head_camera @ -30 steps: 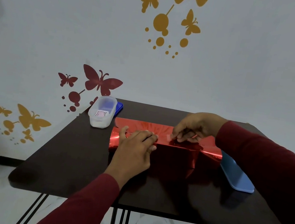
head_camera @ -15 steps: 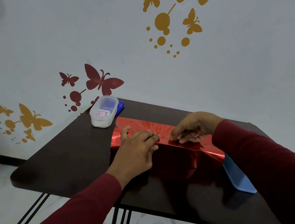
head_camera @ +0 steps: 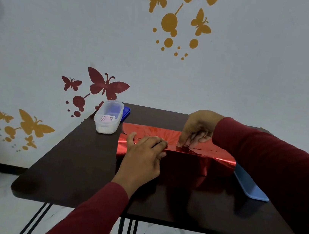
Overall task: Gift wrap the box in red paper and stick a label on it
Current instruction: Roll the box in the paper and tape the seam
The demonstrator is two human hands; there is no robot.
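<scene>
Pressing flat on the red paper [head_camera: 147,130], the left hand [head_camera: 144,155] lies open while the right hand [head_camera: 197,129] pinches its top edge.

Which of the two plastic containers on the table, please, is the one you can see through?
The clear tub at the table's far left corner, beside the red paper; something pale shows inside it. The other, the blue container at the right, is opaque.

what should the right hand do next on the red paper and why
Probably slide the right hand along the seam toward the right end, pressing it flat. The left hand presses the red paper onto the box top, and the right fingertips press at the overlap mid-box, while the paper's right end flares loose. Whether tape is under the fingers cannot be told.
</scene>
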